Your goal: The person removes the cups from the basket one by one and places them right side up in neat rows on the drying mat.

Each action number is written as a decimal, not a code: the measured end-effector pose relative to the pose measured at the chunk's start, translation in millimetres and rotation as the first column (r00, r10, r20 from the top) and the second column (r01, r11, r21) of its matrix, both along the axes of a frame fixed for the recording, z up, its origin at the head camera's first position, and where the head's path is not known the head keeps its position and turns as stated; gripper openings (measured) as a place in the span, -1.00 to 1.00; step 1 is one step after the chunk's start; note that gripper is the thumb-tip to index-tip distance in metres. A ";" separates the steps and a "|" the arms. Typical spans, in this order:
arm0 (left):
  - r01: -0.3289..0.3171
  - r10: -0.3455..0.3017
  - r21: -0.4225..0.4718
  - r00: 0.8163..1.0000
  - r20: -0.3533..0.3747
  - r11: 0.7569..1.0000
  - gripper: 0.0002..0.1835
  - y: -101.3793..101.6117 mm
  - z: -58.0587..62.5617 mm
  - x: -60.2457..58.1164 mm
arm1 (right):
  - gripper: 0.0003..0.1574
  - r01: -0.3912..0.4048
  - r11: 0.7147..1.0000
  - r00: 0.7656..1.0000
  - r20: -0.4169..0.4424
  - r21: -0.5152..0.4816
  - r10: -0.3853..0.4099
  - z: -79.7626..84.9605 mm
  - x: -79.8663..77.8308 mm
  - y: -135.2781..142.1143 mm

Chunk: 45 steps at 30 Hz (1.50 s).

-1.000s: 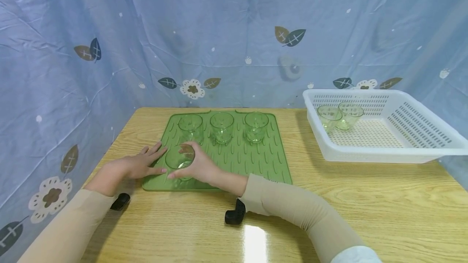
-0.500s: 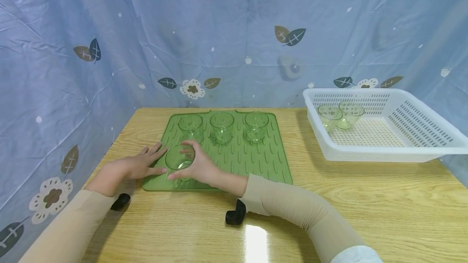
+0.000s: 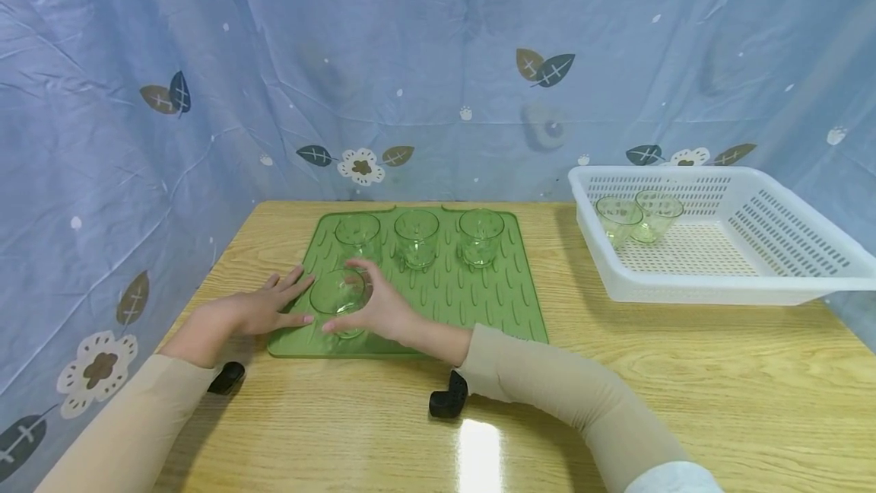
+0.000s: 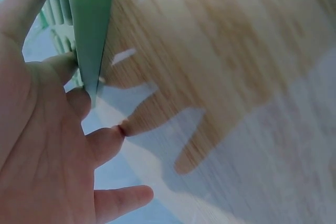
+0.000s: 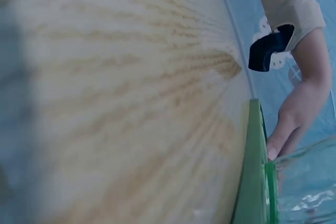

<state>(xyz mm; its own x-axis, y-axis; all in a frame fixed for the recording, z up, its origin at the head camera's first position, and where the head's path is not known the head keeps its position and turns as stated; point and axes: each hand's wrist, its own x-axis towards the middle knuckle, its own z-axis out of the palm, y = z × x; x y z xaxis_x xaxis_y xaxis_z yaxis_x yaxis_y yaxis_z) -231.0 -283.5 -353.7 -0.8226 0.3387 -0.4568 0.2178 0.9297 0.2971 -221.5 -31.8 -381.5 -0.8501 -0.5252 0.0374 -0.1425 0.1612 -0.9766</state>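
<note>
A clear green-tinted drinking glass stands upright on the green drying mat, near its front left corner. My right hand is around its right side, thumb in front and fingers behind, spread a little wider than the glass. The right wrist view shows the glass on the mat but not the right hand's fingers. My left hand rests on the mat's left edge with fingers spread, left of the glass. In the left wrist view the left hand's fingers lie at the mat's edge.
Three more glasses stand in a row along the mat's back: left, middle and right. A white plastic basket at the right holds two glasses. A patterned blue curtain hangs behind the wooden table.
My right hand has loosened around the front glass and shifted slightly to the right, its thumb drawing back. The glass stays about where it was. My left hand has not moved.
</note>
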 end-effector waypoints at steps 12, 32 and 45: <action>0.003 -0.003 0.008 1.000 -0.011 1.000 0.03 0.3 -0.5 0.3 | 0.31 -0.065 0.998 0.998 -0.002 0.020 0.065 3.1 -3.0 23.3; 0.006 -0.005 0.021 1.000 -0.017 1.000 0.03 1.2 0.7 0.9 | 0.14 -0.116 0.993 0.991 -0.064 0.029 0.118 2.6 2.3 78.5; 0.000 0.001 0.020 1.000 -0.010 1.000 0.03 2.4 1.6 2.2 | -0.03 -0.027 0.999 0.984 -0.174 0.018 0.030 27.3 -10.1 129.1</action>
